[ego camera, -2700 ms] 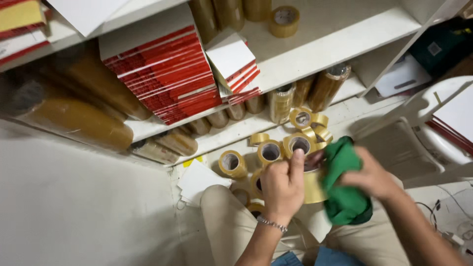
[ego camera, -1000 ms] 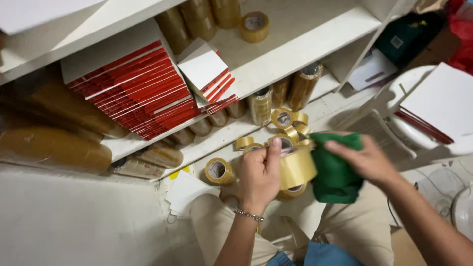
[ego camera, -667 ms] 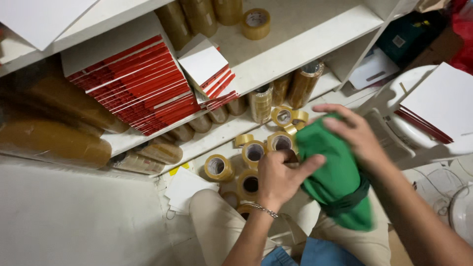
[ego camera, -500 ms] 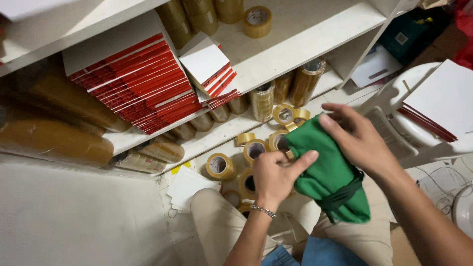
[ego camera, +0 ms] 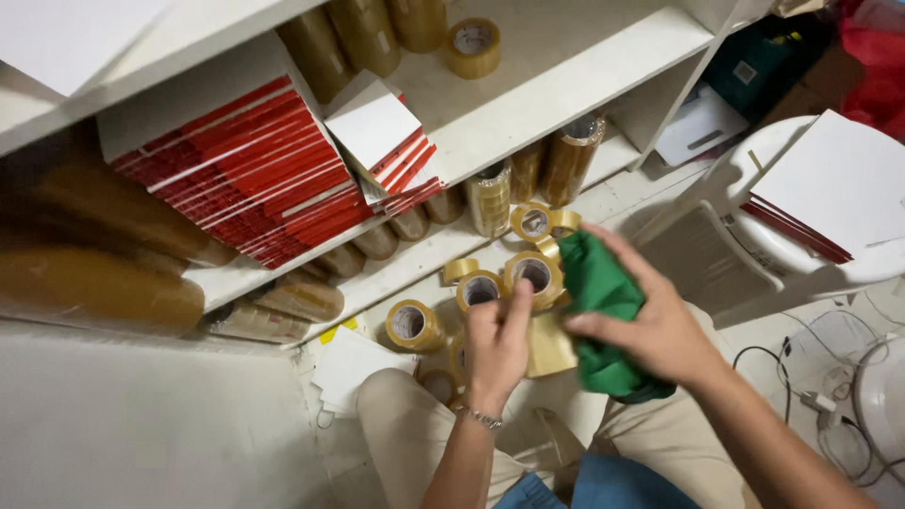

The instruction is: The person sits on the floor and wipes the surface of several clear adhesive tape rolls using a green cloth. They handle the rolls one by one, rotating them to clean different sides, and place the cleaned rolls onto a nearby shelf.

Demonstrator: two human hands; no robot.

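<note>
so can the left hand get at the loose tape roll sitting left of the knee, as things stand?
Probably not without letting go: the left hand is wrapped round a tape roll. The path itself looks free; the loose roll lies open on the floor close beside it.

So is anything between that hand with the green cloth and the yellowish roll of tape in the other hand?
Nothing visible: the right hand presses the green cloth against the yellowish tape roll, held by the left hand.

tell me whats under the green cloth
The right hand presses the green cloth against a tape roll held by the left hand. The roll's covered side is hidden.
</note>
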